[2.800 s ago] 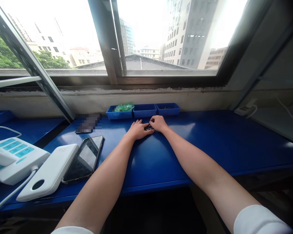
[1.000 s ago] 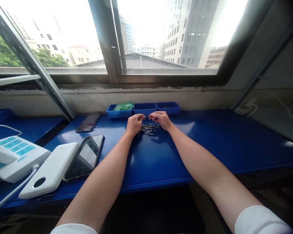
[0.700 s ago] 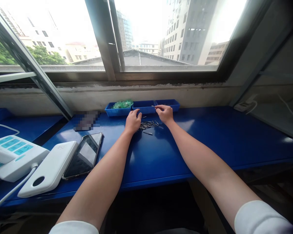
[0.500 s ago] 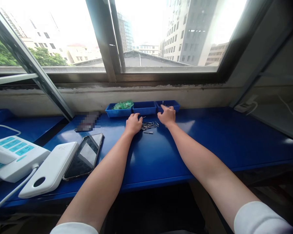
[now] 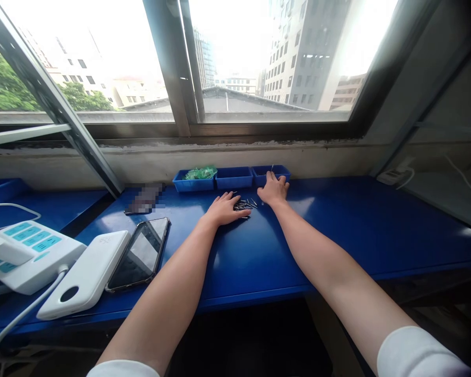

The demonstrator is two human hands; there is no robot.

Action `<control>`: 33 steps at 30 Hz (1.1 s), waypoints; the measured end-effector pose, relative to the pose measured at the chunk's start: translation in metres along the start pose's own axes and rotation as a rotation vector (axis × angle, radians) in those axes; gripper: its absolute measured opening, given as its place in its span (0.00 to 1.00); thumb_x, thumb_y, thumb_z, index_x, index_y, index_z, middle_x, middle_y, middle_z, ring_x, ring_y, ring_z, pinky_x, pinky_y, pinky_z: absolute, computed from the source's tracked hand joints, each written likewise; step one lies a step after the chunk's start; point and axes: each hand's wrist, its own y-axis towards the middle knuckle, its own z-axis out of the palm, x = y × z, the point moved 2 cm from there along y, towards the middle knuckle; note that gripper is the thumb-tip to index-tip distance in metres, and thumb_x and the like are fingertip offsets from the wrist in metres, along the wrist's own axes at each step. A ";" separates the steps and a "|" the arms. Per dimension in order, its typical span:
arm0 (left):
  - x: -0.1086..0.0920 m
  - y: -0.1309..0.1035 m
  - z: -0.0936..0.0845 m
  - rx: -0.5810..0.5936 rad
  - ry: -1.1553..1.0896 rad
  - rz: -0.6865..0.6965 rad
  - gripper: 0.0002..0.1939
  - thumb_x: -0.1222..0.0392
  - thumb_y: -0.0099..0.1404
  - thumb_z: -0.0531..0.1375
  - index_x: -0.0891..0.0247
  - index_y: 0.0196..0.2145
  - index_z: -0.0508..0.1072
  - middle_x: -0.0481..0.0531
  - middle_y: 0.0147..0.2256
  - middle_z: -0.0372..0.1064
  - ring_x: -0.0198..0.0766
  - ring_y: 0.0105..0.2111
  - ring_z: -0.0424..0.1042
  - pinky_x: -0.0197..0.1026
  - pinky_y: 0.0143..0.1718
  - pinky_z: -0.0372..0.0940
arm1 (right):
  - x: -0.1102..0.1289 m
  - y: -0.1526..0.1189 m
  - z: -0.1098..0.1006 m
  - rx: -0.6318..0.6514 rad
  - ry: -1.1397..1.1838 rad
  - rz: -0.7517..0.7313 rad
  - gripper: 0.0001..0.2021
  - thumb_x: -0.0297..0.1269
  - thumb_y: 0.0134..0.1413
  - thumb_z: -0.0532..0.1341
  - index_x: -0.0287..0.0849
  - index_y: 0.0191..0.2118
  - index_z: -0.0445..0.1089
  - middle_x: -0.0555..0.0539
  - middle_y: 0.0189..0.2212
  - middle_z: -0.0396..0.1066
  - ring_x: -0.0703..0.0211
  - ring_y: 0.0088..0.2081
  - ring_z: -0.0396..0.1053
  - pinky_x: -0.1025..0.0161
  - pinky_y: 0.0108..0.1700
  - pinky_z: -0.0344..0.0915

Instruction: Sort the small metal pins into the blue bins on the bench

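Pins (image 5: 244, 204) lie heaped on the blue table (image 5: 251, 262) beside the left hand (image 5: 224, 209), its thumb and fingers spread, while the right hand (image 5: 273, 189) reaches the right-hand tray (image 5: 258, 180) (whether it pinches the upright pin (image 5: 272, 168) there, I cannot tell).

- Window (image 5: 180, 68) across back, dark metal frame (image 5: 275, 128), sky (image 5: 235, 42) v. bright, approx. white
- Outside: tall bldg (image 5: 316, 57) R of ctr, low grey pitched roof (image 5: 251, 104), green trees (image 5: 8, 84) far L
- Off-white wall (image 5: 329, 159) under window, paint chipped nr top
- Blue table (image 5: 345, 225) vs. wall, glossy, daylight reflections
- Slanted metal post (image 5: 58, 104), L side
- Below table: v. dark
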 end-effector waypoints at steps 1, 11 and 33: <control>0.001 0.001 0.001 -0.004 0.001 0.002 0.46 0.26 0.54 0.46 0.57 0.62 0.55 0.57 0.65 0.41 0.53 0.64 0.39 0.56 0.61 0.39 | 0.000 0.001 0.001 0.002 0.006 -0.001 0.35 0.41 0.48 0.55 0.37 0.63 0.50 0.42 0.62 0.51 0.38 0.54 0.50 0.45 0.52 0.52; 0.002 0.002 0.003 -0.060 -0.066 0.000 0.42 0.29 0.58 0.44 0.59 0.61 0.57 0.58 0.64 0.44 0.52 0.64 0.41 0.53 0.61 0.41 | -0.002 0.006 0.007 0.011 -0.025 0.021 0.37 0.40 0.46 0.57 0.37 0.63 0.49 0.41 0.63 0.47 0.36 0.55 0.49 0.43 0.52 0.52; 0.008 0.011 0.007 -0.074 0.015 -0.074 0.49 0.29 0.50 0.55 0.60 0.62 0.52 0.60 0.64 0.44 0.55 0.64 0.41 0.56 0.61 0.40 | 0.034 -0.020 0.020 0.339 0.183 -0.373 0.25 0.51 0.55 0.52 0.47 0.56 0.64 0.46 0.57 0.61 0.42 0.56 0.54 0.47 0.55 0.53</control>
